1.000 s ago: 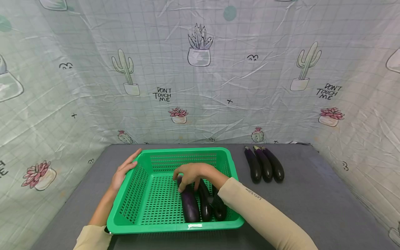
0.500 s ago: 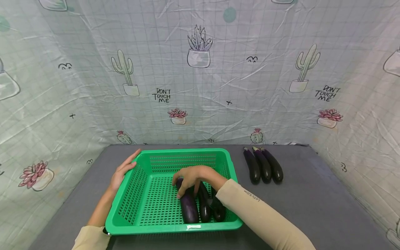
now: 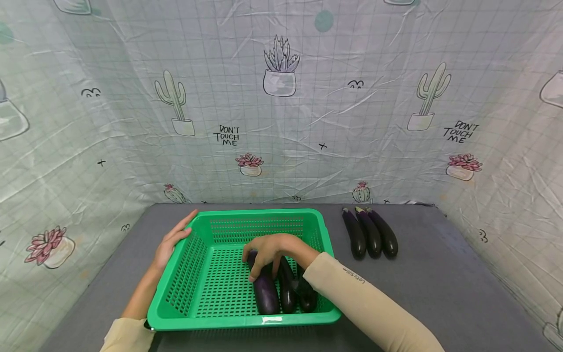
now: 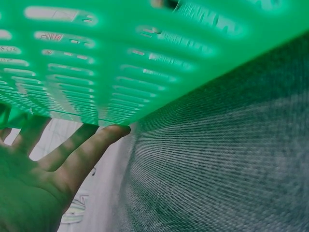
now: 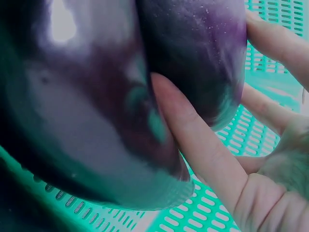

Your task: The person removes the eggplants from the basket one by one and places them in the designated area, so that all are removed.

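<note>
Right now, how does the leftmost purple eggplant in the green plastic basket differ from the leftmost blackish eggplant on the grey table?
The leftmost purple eggplant lies inside the green plastic basket; the leftmost blackish eggplant lies on the grey table. The right hand holds the basket one; no hand touches the table one. The basket one looks plumper; the table one slimmer. Both are glossy and elongated.

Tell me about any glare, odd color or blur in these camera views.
Head: fairly even light, with shiny creases on the cactus-print sheet; left wrist: a green cast over the left hand, and the near wall of the green plastic basket looks soft; right wrist: a white glare spot on the nearer eggplant.
</note>
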Available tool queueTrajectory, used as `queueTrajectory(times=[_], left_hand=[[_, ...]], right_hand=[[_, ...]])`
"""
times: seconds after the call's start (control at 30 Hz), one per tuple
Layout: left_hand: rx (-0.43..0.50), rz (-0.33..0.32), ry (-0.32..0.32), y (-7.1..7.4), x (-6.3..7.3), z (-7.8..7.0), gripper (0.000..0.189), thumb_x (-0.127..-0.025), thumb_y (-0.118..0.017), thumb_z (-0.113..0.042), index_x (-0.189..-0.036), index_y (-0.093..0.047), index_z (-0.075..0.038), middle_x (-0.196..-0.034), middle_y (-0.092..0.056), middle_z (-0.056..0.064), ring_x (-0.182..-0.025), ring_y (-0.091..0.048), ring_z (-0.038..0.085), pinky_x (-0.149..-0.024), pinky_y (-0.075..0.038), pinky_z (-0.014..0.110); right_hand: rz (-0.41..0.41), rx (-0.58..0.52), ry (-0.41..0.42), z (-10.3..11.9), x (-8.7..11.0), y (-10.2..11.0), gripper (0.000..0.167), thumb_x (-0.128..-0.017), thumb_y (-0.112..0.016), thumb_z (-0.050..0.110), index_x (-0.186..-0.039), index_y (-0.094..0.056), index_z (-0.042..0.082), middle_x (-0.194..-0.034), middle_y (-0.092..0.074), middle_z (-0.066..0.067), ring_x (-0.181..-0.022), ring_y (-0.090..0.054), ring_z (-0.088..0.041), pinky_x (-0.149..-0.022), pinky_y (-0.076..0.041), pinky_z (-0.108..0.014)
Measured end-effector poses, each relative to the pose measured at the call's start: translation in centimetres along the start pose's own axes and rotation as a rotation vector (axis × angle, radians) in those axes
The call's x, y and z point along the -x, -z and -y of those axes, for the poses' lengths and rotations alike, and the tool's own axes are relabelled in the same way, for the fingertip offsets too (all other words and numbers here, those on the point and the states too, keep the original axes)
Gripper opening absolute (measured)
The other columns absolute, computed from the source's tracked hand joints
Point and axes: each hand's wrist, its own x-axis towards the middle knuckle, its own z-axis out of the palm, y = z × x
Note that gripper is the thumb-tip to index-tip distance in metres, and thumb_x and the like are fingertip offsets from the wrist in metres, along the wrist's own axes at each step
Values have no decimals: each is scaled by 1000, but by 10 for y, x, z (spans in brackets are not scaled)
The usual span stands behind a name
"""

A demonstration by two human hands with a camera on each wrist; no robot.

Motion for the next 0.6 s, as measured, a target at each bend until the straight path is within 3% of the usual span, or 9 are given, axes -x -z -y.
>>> queueTrajectory(times=[0.4, 0.5, 0.6], left_hand=[[-31, -6, 19, 1, -1, 0, 55, -114, -31, -21, -166, -20, -8, -165, -26, -18, -156, -18, 5, -106, -30, 5], [-11, -5, 21, 0, 0, -1, 54, -115, -31, -22, -167, -20, -10, -166, -26, -15, -155, -21, 4, -106, -32, 6], [42, 10, 19, -1, 0, -2, 54, -115, -30, -21, -167, -19, -11, -167, -25, -13, -146, -31, -9, -108, -35, 7]], right_hand=[[-29, -51, 59, 3, 4, 4, 60, -87, -85, 13, -142, -61, 15, -169, -26, -7, -102, -65, -16, -72, -64, -41], [-40, -53, 86, 3, 4, 7, 63, -87, -84, 13, -144, -59, 16, -158, -39, -10, -98, -66, -16, -71, -64, -40], [-44, -49, 116, 3, 4, 9, 64, -88, -84, 13, -146, -58, 17, -140, -52, -9, -96, -66, -15, -71, -64, -40]])
